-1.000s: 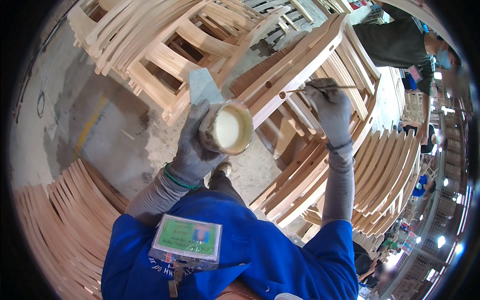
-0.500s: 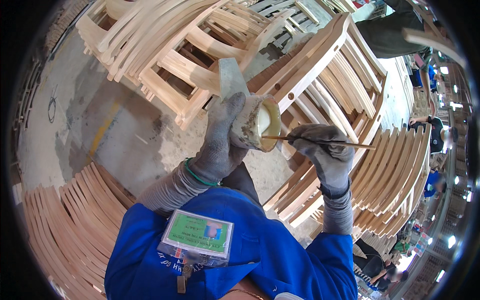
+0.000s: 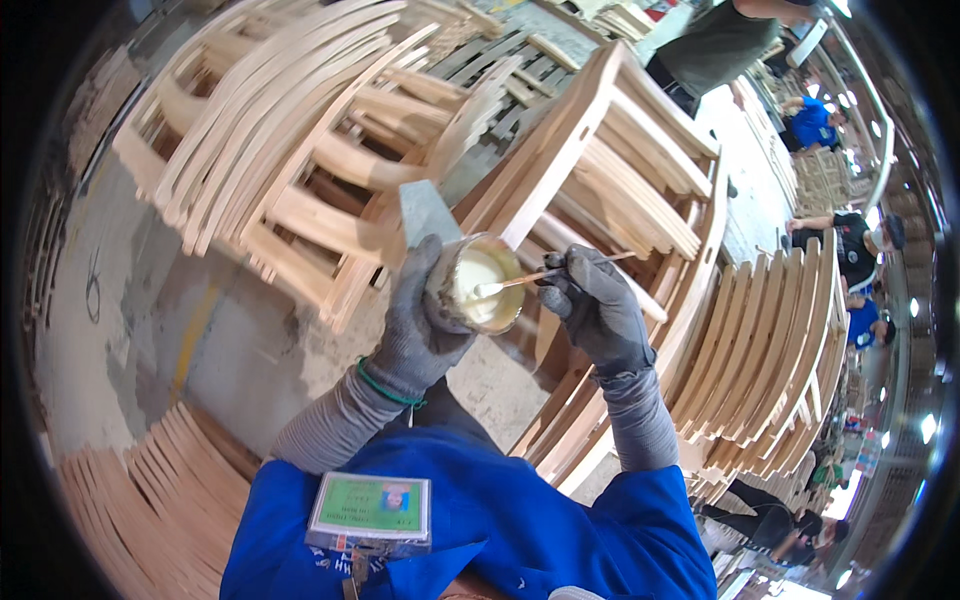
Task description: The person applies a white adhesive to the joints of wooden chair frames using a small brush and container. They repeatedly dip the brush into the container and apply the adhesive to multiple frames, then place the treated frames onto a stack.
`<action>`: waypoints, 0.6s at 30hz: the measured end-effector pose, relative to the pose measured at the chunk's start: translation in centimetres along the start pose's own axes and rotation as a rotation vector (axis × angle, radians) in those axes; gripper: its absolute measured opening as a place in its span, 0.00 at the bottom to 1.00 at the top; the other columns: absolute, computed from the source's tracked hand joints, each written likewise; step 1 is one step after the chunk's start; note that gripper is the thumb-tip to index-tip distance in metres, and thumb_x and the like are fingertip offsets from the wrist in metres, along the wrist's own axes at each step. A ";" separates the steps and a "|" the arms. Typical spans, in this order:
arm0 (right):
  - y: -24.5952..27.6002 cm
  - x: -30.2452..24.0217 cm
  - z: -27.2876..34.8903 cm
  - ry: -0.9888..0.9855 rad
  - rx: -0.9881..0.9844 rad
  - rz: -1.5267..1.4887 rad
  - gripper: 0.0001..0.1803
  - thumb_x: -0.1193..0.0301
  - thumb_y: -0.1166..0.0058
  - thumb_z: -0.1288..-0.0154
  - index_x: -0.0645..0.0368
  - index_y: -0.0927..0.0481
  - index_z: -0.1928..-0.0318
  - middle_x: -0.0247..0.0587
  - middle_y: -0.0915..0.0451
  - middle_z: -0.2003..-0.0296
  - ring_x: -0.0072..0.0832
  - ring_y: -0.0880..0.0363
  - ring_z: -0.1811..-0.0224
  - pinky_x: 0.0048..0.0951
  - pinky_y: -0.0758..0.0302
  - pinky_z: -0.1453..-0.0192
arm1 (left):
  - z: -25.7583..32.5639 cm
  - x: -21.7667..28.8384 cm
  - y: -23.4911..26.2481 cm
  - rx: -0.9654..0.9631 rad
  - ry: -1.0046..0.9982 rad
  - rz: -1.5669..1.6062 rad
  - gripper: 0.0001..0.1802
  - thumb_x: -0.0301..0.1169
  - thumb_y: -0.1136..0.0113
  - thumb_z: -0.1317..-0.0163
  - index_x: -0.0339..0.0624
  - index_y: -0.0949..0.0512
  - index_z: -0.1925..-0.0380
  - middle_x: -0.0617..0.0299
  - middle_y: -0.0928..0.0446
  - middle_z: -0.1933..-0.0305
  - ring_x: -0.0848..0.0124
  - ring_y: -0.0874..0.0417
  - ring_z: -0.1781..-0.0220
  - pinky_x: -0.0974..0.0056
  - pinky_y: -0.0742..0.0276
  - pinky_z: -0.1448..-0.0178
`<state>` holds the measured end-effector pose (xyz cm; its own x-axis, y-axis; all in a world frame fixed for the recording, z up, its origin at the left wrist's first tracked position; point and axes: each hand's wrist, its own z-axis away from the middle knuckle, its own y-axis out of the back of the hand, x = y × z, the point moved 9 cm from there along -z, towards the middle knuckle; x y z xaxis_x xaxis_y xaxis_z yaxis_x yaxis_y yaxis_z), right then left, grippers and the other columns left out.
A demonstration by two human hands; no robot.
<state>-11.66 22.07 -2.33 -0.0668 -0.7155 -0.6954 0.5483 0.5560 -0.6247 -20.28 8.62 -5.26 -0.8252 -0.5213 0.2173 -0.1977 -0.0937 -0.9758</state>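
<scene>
My left hand [image 3: 408, 330], in a grey glove, is closed round a small stained cup [image 3: 443, 290]. White, glue-like liquid [image 3: 478, 272] shows inside it. A flat grey piece [image 3: 428, 213] juts up beyond the cup beside my left fingers; whether the hand grips it too I cannot tell. My gloved right hand [image 3: 603, 318] pinches a thin wooden stick [image 3: 528, 278]. The stick's tip is coated white and lies over the cup's mouth.
Curved wooden frames [image 3: 330, 165] are stacked ahead on the left, and a slatted wooden frame [image 3: 640, 190] stands ahead on the right. Curved slats are piled at right [image 3: 760, 350] and lower left [image 3: 150, 500]. Other people [image 3: 715, 45] are at the right.
The cup's mouth has turned up into view, showing more of the white liquid. The stick's white-coated tip now shows, with the right hand slanting it upward. The whole view has shifted.
</scene>
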 end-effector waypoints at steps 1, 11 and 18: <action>0.1 -1.0 -0.5 0.019 0.023 -0.021 0.11 0.71 0.50 0.35 0.65 0.27 0.56 0.43 0.22 0.65 0.30 0.19 0.65 0.28 0.16 0.60 | -0.6 -0.2 -0.6 -0.013 0.012 0.106 0.42 0.22 0.43 0.44 0.46 0.54 0.33 0.57 0.42 0.35 0.61 0.37 0.34 0.56 0.32 0.34; 4.6 -21.3 -11.3 0.815 0.324 0.753 0.13 0.67 0.41 0.39 0.65 0.24 0.71 0.42 0.20 0.77 0.22 0.22 0.79 0.21 0.21 0.73 | -4.1 0.7 -0.5 0.307 0.086 -0.053 0.28 0.50 0.64 0.31 0.44 0.35 0.40 0.55 0.31 0.40 0.59 0.31 0.38 0.49 0.33 0.36; 5.6 -20.4 -15.8 0.703 0.363 0.864 0.15 0.64 0.37 0.42 0.66 0.22 0.68 0.40 0.21 0.77 0.21 0.22 0.79 0.20 0.20 0.72 | -4.5 1.8 1.2 0.338 0.043 -0.012 0.27 0.49 0.61 0.32 0.45 0.34 0.41 0.56 0.30 0.42 0.60 0.29 0.39 0.48 0.30 0.38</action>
<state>-20.37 46.42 2.75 0.0606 0.2958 -0.9533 0.8349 0.5085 0.2108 -24.39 11.39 -5.93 -0.8471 -0.4826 0.2224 -0.0271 -0.3788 -0.9251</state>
